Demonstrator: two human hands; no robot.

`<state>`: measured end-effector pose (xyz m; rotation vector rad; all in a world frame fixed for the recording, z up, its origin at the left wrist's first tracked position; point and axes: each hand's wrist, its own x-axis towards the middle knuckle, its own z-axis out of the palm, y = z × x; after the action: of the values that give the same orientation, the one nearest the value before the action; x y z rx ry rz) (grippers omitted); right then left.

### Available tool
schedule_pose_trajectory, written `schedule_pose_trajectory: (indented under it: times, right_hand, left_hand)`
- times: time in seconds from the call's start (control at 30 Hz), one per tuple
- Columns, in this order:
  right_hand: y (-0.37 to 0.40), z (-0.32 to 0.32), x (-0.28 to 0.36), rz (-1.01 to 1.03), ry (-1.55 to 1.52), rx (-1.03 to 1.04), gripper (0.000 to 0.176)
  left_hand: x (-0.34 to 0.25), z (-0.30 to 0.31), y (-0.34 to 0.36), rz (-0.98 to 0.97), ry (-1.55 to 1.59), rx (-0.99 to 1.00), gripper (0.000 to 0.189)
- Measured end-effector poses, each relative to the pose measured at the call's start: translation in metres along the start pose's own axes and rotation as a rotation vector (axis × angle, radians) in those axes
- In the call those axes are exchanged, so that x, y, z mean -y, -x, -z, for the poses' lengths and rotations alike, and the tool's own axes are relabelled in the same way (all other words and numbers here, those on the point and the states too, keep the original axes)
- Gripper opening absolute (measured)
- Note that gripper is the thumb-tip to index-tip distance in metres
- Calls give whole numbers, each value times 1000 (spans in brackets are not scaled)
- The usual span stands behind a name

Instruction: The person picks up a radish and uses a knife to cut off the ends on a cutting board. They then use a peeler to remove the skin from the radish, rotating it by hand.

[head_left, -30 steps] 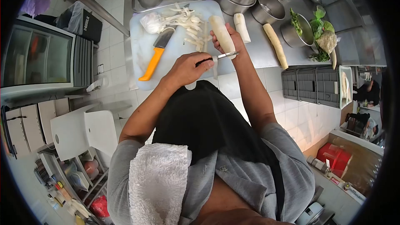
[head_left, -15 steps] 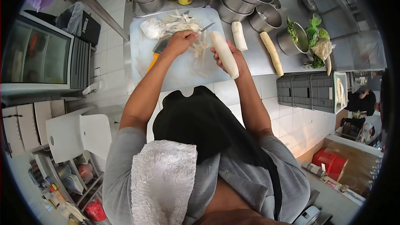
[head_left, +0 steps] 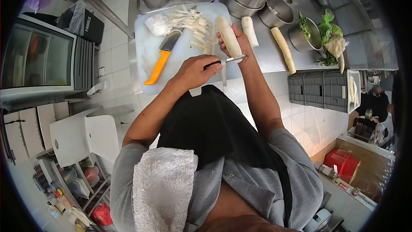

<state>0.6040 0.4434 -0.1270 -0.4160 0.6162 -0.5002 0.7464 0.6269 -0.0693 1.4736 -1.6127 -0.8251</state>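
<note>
The forward-pointing daikon (head_left: 228,36) is gripped in the right hand (head_left: 241,43), near end crossed by the peeler (head_left: 233,59) clasped in the left hand (head_left: 199,69).

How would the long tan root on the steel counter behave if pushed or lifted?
The long tan root would probably roll, being rounded. It should lift stiffly; its body looks solid. Its near end is at the edge of the steel counter; a nudge that way might drop it.

Pale floor tiles (head_left: 300,125) are kinda lit up warm over on the right, while a glass-fronted cabinet (head_left: 40,58) and a white chair (head_left: 72,139) are just parked along the left side
</note>
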Motion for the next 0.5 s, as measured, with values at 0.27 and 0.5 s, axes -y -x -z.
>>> schedule_pose_trajectory:
  times: [0.27,0.5]
  right_hand:
    - [44,-11,-6,0,244,0,60]
    - [40,-10,-6,5,61,-103,58]
  left_hand:
    - [99,17,-88,179,161,-68,33]
    - [58,21,-62,223,151,-117,29]
